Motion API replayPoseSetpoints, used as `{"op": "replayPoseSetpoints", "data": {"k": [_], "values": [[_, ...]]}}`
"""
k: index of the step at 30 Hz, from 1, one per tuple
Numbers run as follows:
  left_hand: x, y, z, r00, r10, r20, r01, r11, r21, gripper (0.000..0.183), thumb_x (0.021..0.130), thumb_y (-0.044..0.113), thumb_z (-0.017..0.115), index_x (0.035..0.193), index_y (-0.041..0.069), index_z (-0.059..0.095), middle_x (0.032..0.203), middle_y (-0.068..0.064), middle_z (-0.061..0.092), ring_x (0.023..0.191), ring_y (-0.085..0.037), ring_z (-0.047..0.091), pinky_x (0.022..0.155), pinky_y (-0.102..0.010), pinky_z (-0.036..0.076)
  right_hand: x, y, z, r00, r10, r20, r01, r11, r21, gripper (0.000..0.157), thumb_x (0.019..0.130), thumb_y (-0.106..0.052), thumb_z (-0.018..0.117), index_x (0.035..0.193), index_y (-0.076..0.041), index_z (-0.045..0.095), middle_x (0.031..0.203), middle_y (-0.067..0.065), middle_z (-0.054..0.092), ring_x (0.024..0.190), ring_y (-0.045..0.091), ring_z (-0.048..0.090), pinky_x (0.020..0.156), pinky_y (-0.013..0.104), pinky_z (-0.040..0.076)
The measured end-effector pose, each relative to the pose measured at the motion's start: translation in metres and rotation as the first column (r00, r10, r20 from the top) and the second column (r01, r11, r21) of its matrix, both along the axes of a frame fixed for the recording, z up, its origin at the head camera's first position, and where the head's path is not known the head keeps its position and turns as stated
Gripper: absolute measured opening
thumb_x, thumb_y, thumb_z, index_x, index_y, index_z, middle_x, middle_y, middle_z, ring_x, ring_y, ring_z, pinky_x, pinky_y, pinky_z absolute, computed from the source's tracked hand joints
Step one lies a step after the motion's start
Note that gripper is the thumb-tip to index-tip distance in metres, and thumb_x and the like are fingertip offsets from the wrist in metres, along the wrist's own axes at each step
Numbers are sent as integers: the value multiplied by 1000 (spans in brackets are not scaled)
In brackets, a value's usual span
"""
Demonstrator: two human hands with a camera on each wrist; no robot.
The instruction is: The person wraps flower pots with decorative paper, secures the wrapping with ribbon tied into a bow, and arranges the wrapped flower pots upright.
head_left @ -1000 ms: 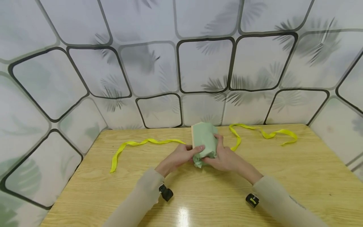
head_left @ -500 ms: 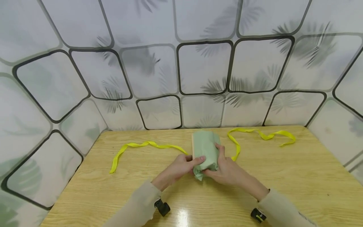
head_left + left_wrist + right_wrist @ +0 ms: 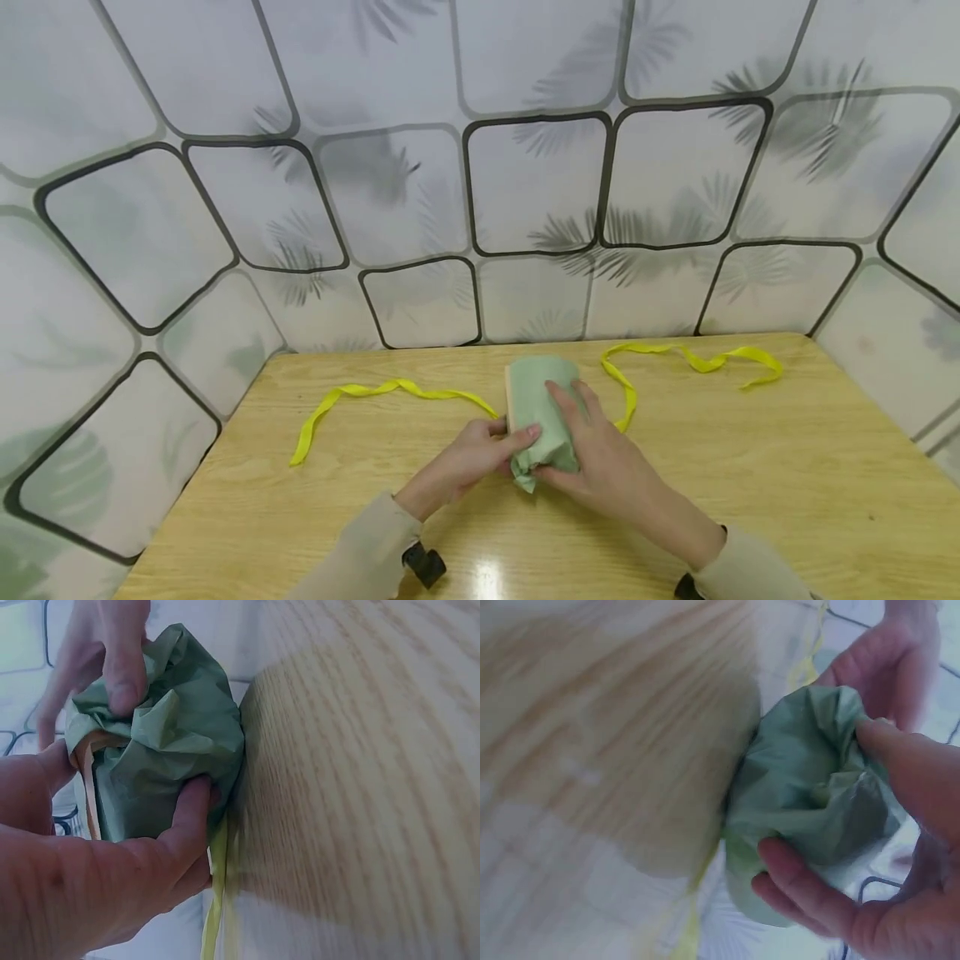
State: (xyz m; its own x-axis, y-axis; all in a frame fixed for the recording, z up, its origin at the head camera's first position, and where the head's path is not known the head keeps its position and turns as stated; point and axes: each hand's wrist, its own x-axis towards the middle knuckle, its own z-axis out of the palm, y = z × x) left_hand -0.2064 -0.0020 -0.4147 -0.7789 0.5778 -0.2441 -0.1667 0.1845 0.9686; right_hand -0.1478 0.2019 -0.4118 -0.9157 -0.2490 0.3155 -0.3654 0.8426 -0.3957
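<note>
A parcel wrapped in pale green paper rests on the wooden table, a peach-coloured edge showing along its left side. My left hand grips its left near corner, thumb lying on top. My right hand holds it from the right, with fingers spread over the upper face and the thumb at the near end. Crumpled folds of the green paper bunch at that end in the left wrist view; the right thumb presses them in the right wrist view. A yellow ribbon seems to run beneath the parcel.
The ribbon's right part lies in waves near the back of the wooden table. A patterned cloth wall stands behind and at both sides. A small black camera sits at the left wrist.
The parcel has come nearer to me and down onto the table, with both hands on it. My right hand's fingers have shifted from its side onto its upper face.
</note>
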Motion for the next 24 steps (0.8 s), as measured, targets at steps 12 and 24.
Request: {"op": "replayPoseSetpoints", "data": {"k": [12, 24], "values": [[-3, -7, -1, 996, -87, 7, 87, 996, 25, 61, 107, 41, 52, 143, -8, 51, 136, -20, 64, 123, -31, 67, 104, -39, 55, -7, -5, 1, 975, 7, -220, 25, 989, 145, 78, 71, -45, 92, 136, -15, 60, 143, 24, 55, 67, 20, 67, 48, 22, 49], [-30, -116, 43, 910, 83, -407, -270, 863, -427, 45, 108, 27, 53, 144, -1, 55, 134, -24, 62, 117, -38, 64, 89, -46, 59, -8, -11, 4, 989, -28, -145, 50, 987, 155, 77, 71, -41, 94, 135, -16, 59, 143, 22, 53, 67, 19, 66, 47, 23, 51]]}}
